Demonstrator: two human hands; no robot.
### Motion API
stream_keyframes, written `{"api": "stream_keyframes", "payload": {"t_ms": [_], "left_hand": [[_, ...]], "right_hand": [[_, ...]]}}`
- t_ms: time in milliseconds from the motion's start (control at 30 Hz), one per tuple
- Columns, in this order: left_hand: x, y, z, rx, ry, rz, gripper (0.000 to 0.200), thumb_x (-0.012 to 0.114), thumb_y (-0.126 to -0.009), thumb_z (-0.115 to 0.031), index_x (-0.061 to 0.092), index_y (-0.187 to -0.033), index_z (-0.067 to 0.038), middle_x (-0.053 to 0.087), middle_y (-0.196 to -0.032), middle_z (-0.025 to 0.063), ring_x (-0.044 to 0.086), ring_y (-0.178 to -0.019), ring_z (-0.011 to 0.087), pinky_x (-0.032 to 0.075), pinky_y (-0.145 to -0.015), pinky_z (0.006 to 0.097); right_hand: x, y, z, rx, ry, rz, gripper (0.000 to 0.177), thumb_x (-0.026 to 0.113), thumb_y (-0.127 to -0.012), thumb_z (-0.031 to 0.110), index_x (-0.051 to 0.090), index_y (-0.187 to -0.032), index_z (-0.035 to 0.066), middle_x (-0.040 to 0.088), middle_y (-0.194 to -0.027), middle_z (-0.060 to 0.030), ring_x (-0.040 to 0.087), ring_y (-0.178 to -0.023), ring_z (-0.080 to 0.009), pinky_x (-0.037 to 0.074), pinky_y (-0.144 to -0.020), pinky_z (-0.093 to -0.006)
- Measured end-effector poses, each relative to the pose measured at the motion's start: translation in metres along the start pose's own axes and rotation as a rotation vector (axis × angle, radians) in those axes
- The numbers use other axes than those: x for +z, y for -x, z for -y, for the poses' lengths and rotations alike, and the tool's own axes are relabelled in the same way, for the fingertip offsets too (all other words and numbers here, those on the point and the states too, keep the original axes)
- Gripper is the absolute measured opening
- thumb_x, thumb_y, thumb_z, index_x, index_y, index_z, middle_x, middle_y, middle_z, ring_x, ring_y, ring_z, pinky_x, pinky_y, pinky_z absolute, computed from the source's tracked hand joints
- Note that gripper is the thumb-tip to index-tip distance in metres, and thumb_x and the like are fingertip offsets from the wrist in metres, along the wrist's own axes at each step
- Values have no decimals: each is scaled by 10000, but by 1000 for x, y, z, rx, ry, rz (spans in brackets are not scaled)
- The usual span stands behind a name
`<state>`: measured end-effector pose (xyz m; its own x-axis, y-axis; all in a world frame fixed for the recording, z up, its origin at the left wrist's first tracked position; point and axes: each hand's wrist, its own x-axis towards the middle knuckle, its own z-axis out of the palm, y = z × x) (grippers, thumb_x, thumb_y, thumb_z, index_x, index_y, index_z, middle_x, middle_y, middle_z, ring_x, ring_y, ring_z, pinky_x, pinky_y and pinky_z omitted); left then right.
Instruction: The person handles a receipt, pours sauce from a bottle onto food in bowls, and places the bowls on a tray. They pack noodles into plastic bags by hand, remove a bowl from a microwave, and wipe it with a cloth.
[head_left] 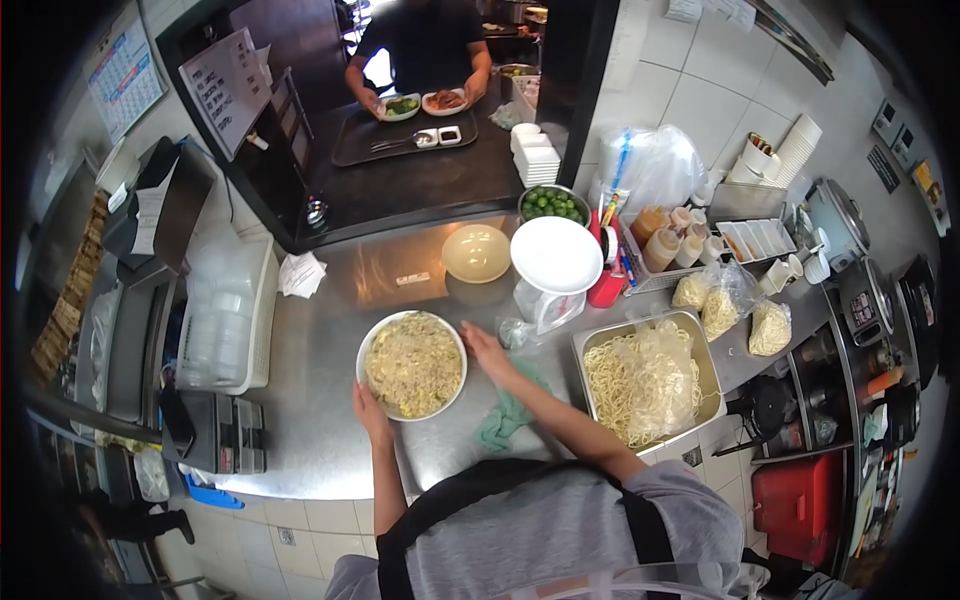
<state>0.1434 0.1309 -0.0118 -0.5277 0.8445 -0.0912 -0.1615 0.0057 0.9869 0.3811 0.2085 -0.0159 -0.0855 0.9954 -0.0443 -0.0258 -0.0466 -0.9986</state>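
A round white bowl (462, 385) heaped with fried rice (415, 365) rests on the steel counter in front of me. At the bowl's left side, my left hand (372, 412) has its fingers along the wall. My right hand (487, 352) is on the opposite side, fingertips right at the rim. Between them the two hands hold the bowl, and its underside is hidden. A green cloth (507, 415) lies beneath my right forearm. Behind the bowl stands an empty beige bowl (476, 253), with a white round-topped scale (556, 257) to its right.
A metal pan of noodles (640, 385) sits at right, near bagged noodles (770, 328) and sauce bottles (662, 248). A white basket of plastic containers (225, 325) is at left. Beyond the pass window, a person (425, 50) holds two dishes over a tray (350, 150).
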Motion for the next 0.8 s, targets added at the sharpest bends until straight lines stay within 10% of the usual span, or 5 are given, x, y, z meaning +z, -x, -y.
{"api": "stream_keyframes", "payload": {"t_ms": [267,800], "left_hand": [[-6,-30,-7,-161,75,307,385,437,-944,-213,467,-1250,19,569,-1143,90,542,-1016,155,431,-876,278],[-8,-30,-14,-190,118,352,386,449,-936,-267,529,-1195,7,585,-1109,82,561,-983,159,434,-869,275]], "right_hand": [[5,-17,24,439,-403,163,441,394,-957,343,500,-1235,18,584,-1137,-72,543,-1026,-151,423,-888,-285],[6,4,5,128,-227,97,389,426,-954,300,521,-1231,44,594,-1108,-37,539,-981,-111,415,-861,-236]]}}
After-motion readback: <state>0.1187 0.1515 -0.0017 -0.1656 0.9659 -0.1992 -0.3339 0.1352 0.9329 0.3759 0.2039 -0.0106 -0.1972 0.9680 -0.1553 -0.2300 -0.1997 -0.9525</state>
